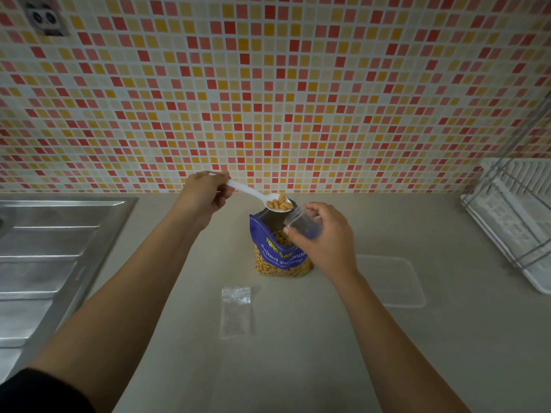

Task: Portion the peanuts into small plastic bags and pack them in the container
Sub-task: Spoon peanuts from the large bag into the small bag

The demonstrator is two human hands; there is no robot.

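Above the open peanut packet (pixel 281 251), the left hand (pixel 205 193) is gripping a white plastic spoon (pixel 259 196) that is carrying a few peanuts (pixel 279 204), while the right hand (pixel 323 234) is pinching a small clear bag (pixel 302 226) just beside the bowl. Judging by this, portioning is only beginning: that bag is showing no nuts yet, a second bag (pixel 236 311) is lying flat on the desk (pixel 298 353), and the clear container (pixel 390 280) is sitting unfilled to the right.
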